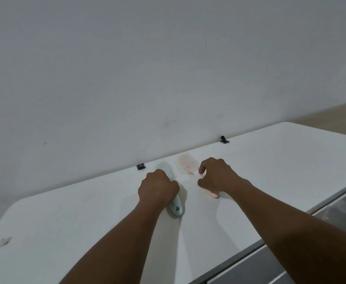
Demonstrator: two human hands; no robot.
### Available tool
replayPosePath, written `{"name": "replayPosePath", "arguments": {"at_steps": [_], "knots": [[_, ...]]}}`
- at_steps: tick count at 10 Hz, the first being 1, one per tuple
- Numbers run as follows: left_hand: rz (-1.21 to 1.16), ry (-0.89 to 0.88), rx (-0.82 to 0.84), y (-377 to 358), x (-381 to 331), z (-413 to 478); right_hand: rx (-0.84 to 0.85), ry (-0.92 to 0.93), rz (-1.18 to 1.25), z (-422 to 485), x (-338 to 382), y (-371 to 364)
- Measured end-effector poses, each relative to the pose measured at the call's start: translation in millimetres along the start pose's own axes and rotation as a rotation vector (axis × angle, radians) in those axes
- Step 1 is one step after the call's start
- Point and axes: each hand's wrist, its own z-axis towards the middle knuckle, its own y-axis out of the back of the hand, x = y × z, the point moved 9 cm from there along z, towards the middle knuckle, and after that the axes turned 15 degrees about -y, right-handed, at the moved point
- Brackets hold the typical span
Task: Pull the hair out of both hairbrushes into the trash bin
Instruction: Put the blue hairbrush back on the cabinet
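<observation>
On the far left of the white, smooth-topped table [65, 232], near its front corner, lay a small pale scrap [3, 242], too blurred to identify. The table stood against a plain grey-white wall [127, 68], and at its back edge sat a small black clip [141, 166].

Just right of that clip lay the pale blue-green plastic hairbrush [175, 208], its bristled head pointing toward the wall and its handle, with a hole at the end, pointing back toward the person. The left hand [157, 187] was curled into a fist around the middle of this brush, fingers wrapped over the handle, so only the bristle tips beyond the knuckles and the handle end below the fist showed.

Beside it, a little apart, lay the pale pink plastic hairbrush [186, 162], also with its head toward the wall. The right hand [215, 175] was closed over its handle, the thumb and forefinger pinched near the neck of the brush (a small whitish bit showed between them, too blurred to tell what it was), and the pink handle end poked out below the palm. Whether hair sat in the bristles of either of the 2 brushes could not be told.

Further right, a second black clip [224, 139] sat on the back edge. At the far right, below the table edge, ran grey panels [290, 267], with a strip of light wooden floor [331, 115] beyond the table.
</observation>
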Motion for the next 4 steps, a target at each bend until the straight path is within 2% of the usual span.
{"name": "replayPosePath", "arguments": {"at_steps": [3,4], "knots": [[-0.007,0.018,-0.010,0,0,-1,0.037,0.056,-0.007,-2,-3,-1],[0.077,0.014,-0.038,16,-9,-1,0.026,0.084,-0.036,-7,2,14]]}}
